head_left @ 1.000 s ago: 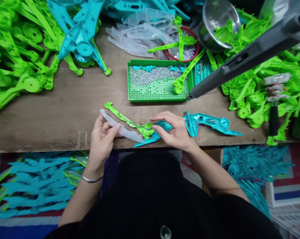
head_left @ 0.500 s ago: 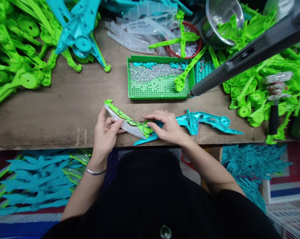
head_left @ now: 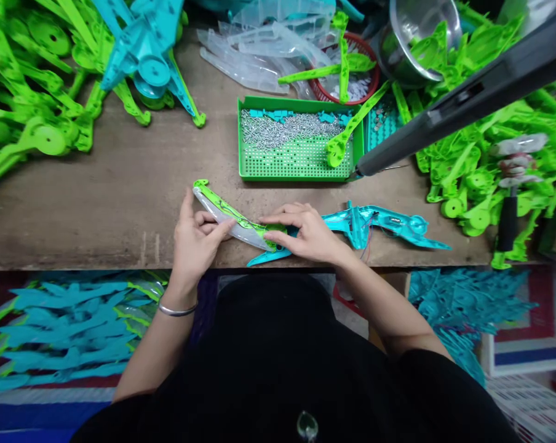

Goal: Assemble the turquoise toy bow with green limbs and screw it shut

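Near the table's front edge lies a curved green plastic piece (head_left: 226, 208) with a translucent blade-like piece (head_left: 245, 234) along its lower side. My left hand (head_left: 195, 240) grips this pair, thumb on top and fingers at the far side and beneath. The thumb and fingers of my right hand (head_left: 305, 232) close on the round right end of the green piece, partly covering it. Thin dark wire runs along the green piece. Under and right of my right hand rests a long turquoise plastic shell (head_left: 358, 226) with thin wires on it.
Beyond my hands stands a green perforated tray (head_left: 287, 163) of small screws and turquoise bits. A dark power-tool arm (head_left: 444, 111) slants in from the right. Green parts (head_left: 472, 178) pile up right and left. A screwdriver (head_left: 507, 221) has a black handle. Turquoise parts (head_left: 70, 326) lie below the table.
My right thumb and fingers have shifted slightly left along the green piece. My left thumb has slid a little right over the translucent piece. Both hands keep their hold.
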Available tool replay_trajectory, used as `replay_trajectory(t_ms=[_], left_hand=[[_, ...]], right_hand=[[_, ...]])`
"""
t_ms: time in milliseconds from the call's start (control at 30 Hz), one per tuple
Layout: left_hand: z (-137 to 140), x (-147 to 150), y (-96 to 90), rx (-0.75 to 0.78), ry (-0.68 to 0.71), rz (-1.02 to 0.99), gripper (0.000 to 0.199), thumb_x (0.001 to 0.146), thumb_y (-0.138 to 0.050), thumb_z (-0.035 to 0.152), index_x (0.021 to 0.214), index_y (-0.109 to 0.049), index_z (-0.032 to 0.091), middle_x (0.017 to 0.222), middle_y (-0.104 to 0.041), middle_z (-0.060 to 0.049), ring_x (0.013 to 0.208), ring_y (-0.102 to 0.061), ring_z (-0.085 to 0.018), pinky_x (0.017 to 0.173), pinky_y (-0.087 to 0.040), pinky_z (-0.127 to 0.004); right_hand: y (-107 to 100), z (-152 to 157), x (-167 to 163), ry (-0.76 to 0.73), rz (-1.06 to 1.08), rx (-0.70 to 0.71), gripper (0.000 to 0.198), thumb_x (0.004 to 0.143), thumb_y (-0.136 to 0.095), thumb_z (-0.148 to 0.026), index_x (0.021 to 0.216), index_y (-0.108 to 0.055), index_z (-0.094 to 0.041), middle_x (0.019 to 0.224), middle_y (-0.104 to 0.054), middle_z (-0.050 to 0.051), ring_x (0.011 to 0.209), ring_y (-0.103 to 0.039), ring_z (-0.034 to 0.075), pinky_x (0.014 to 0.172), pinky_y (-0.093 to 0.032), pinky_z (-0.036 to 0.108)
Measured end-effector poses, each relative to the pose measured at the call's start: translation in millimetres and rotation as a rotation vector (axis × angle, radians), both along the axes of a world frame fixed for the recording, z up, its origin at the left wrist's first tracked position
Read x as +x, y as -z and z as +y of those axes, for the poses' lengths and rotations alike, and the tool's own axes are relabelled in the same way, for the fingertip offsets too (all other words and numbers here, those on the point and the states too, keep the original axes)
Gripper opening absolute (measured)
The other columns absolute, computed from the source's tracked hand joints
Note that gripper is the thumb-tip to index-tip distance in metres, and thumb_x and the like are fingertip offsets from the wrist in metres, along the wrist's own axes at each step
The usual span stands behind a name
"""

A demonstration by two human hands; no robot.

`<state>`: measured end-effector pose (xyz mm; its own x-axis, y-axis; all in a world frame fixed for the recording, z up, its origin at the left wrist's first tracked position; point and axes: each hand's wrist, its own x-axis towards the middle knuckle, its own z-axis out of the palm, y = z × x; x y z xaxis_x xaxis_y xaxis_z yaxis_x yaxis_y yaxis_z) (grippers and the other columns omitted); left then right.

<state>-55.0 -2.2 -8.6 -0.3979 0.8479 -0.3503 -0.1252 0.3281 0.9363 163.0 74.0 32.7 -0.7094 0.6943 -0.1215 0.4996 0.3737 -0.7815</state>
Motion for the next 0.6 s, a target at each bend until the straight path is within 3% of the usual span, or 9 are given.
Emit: replay_trajectory(t_ms=[200,600], left_hand=[[0.6,-0.9,-0.8,0.002,0.023,0.031,0.124,0.062,-0.087,0.029,0.159,-0.011,0.017,0.076,-0.062,0.007,0.062,-0.066,-0.011,0.062,-0.058,-0.021],[4.2,-5.0,-5.0,-0.003,0.064,0.032,0.118,0.065,-0.086,0.024,0.159,-0.016,0.016,0.07,-0.06,0.007,0.055,-0.062,-0.009,0.056,-0.056,-0.019]], right_hand=[[-2.6,0.3,-2.4,-0.029,-0.1,-0.008,0.035,0.087,-0.071,-0.044,0.119,-0.072,-0.031,0.117,-0.073,0.003,0.112,-0.062,0.025,0.098,-0.034,0.043],[1.1,2.3,-4.5,-0.028,-0.147,0.007,0.039,0.084,-0.074,-0.046,0.12,-0.072,-0.031,0.113,-0.072,0.004,0.108,-0.06,0.025,0.093,-0.034,0.042]])
